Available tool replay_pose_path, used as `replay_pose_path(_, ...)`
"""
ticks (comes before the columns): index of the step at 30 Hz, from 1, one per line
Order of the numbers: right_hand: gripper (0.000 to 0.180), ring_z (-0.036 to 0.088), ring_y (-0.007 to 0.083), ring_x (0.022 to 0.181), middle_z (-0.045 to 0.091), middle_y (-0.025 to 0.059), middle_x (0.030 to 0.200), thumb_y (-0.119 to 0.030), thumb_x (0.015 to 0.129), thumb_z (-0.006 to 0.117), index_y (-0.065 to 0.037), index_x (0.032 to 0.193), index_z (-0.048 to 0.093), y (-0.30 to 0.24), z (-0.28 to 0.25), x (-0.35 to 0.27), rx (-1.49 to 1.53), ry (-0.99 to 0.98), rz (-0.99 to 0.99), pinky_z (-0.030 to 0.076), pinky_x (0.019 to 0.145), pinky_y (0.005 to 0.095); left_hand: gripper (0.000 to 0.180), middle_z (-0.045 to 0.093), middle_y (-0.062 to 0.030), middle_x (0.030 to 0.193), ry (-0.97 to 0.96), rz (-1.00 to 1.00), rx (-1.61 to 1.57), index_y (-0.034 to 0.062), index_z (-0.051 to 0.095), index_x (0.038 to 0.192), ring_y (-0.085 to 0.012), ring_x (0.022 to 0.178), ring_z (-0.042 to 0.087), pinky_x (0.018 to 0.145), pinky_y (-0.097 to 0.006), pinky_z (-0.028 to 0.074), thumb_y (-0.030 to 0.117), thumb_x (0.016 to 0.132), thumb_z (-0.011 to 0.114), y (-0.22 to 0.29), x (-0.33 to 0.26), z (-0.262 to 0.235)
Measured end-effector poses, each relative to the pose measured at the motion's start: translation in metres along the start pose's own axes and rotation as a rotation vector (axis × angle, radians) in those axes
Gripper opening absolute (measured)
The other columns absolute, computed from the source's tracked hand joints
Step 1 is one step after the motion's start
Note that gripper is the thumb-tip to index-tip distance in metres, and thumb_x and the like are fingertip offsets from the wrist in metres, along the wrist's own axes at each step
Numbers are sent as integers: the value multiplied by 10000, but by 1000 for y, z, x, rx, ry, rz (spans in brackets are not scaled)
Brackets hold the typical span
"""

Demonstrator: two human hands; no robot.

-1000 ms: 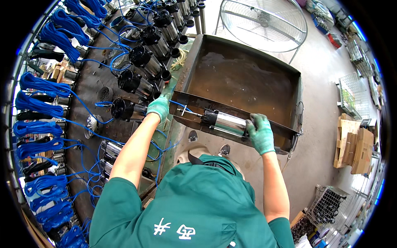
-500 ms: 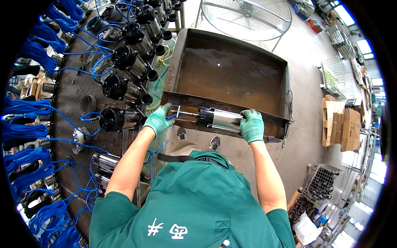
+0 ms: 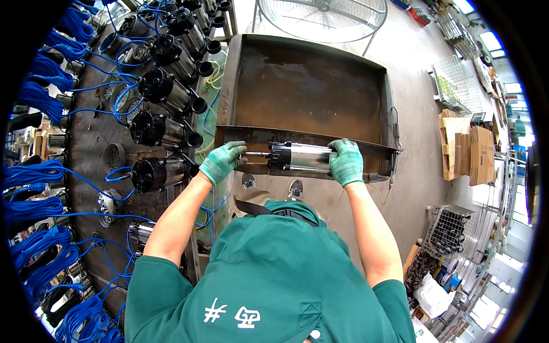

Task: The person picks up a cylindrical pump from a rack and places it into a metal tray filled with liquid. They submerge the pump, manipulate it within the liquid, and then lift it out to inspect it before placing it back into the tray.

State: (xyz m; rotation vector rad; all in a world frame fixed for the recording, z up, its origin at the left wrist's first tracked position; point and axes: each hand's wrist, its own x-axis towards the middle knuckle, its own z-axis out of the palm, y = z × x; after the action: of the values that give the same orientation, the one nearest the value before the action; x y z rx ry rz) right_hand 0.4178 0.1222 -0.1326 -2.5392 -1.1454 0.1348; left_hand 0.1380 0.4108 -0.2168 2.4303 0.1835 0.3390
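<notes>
A shiny steel cylinder with a black end, which looks like a submersible pump motor (image 3: 302,156), lies sideways over the near section of a dark metal tank (image 3: 227,97). My right hand (image 3: 345,163), in a green glove, is wrapped round its right end. From the black end a thin metal rod (image 3: 255,154) sticks out to the left. My left hand (image 3: 223,162), gloved alike, closes its fingers at the rod's outer end; the fingers hide what is there.
Brown liquid (image 3: 309,91) stands in the tank's large far section. On the left, a dark workbench (image 3: 97,154) carries several upright pumps (image 3: 157,130) with blue cables (image 3: 40,171). A large round fan (image 3: 323,17) stands beyond the tank. Cardboard (image 3: 481,154) and a wire basket (image 3: 452,228) are at right.
My left hand has closed in at the rod's end, where a small crossbar showed before. The view has shifted slightly; my right hand keeps its hold on the motor.
</notes>
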Motion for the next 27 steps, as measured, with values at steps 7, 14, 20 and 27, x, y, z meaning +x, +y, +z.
replay_pose_path(7,192,635,366,1055,711,144,1043,-85,809,663,-101,978,754,0,0,3,-19,-16,-4,524,961,461,507,614,-69,633,-194,-1012,-670,25,675,1004,-174,529,613,488,-335,478,519,1048,572,-2,32,16)
replay_pose_path(14,196,639,366,1044,715,142,1046,-85,806,664,-99,979,755,3,2,3,-12,-18,-3,524,964,461,393,679,-111,880,-79,-549,-248,50,667,1178,-267,747,669,668,-388,551,381,971,715,18,22,1)
replay_pose_path(20,209,637,364,1051,712,141,1055,-79,796,674,-96,990,752,2,2,2,-24,-28,-1,520,975,459,508,668,-126,1213,-215,1,47,85,673,1262,-367,1083,646,940,-456,554,251,810,836,3,13,-17)
replay_pose_path(27,209,638,363,1055,712,146,1049,-83,796,673,-98,988,753,3,1,2,-32,-32,-9,521,976,457,513,675,-125,1188,-305,89,47,69,671,1274,-352,1070,664,908,-445,563,236,818,833,-1,32,-25)
